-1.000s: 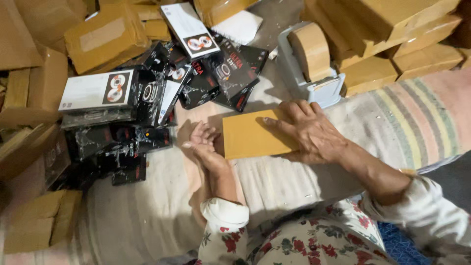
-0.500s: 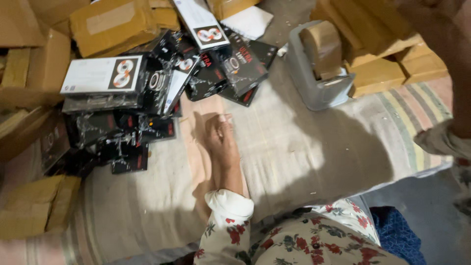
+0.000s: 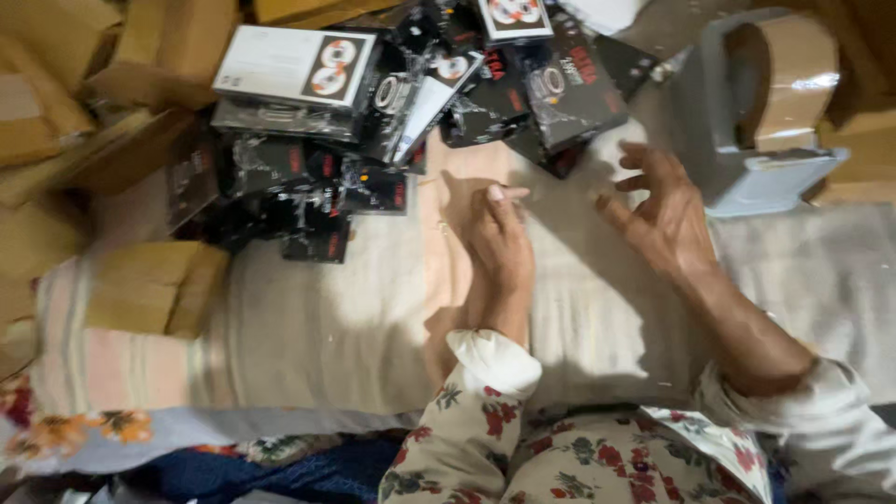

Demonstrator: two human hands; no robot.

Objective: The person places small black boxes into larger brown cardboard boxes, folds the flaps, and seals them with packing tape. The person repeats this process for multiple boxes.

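Your left hand [image 3: 499, 247] is resting edge-down on the pale striped cloth [image 3: 308, 317], fingers straight and loosely together, holding nothing. Your right hand [image 3: 665, 219] is hovering just to its right, palm turned inward, fingers spread and curled, also gripping nothing. The two hands are lying near each other but are not touching.

Just beyond the fingertips of your left hand a heap of small black shrink-wrapped boxes [image 3: 560, 89] is spilling across the cloth; the nearest one is sitting between the two hands' fingertips, apart from both. Further out and to the left of the left hand, more of the same black boxes [image 3: 280, 173] are piling up. A white box with two round discs printed on it [image 3: 294, 65] is lying flat on top of them.

Beyond the right hand and a little to its right, a grey tape dispenser [image 3: 747, 173] is standing with a brown tape roll [image 3: 784, 75] in it.

Well to the left of the left hand, a brown cardboard carton [image 3: 154, 285] is lying on the cloth. More cartons [image 3: 56, 103] are stacked behind it.

Your sleeves [image 3: 476, 420] are showing a floral print.
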